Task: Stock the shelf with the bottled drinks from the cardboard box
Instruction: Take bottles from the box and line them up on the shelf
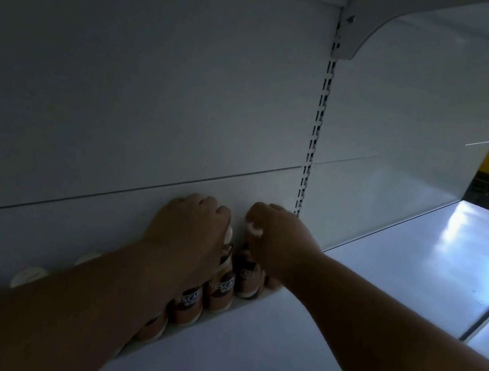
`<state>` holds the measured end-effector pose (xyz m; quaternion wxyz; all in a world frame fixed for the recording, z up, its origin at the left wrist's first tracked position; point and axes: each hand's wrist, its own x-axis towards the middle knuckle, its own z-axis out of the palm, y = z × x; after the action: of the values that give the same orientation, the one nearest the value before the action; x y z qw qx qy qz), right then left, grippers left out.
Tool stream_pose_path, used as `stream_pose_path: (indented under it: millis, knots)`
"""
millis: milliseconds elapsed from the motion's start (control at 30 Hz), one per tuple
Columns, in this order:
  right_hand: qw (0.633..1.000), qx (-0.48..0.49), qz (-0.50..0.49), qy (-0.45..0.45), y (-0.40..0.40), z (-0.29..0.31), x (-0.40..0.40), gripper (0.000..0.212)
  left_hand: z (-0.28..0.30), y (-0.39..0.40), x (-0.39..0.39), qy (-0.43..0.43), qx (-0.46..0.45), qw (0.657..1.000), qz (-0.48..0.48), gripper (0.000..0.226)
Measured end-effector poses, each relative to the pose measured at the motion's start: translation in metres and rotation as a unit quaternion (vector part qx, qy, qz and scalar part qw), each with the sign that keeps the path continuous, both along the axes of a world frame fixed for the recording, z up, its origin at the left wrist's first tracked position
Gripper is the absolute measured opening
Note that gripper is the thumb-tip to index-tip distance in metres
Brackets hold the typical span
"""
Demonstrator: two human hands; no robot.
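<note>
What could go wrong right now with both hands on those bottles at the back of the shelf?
1. The left forearm lies across the row of bottles along the back panel; pulling it out carelessly could tip several.
2. The right hand holds its bottle by the cap only, so it might wobble into its neighbour when set down.
3. The lighting is dim, so gaps between bottles are hard to judge.

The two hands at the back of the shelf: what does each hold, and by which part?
Each hand grips one brown bottle by its white cap: left hand on bottle, right hand on bottle.
</note>
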<state>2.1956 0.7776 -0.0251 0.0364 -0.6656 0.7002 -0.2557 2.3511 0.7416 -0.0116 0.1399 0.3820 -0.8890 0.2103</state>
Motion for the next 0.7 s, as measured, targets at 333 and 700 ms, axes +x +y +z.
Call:
stream_pose_path:
  millis: [333,700]
  knots:
    - [0.998,0.047,-0.029,0.029,-0.017,-0.020,-0.061,0.057,0.006,-0.019,-0.074,-0.013,0.095,0.995,-0.005,0.041]
    - [0.998,0.015,-0.028,0.046,-0.020,-0.015,-0.076,0.031,-0.007,-0.035,-0.088,-0.045,0.061,0.997,-0.030,0.021]
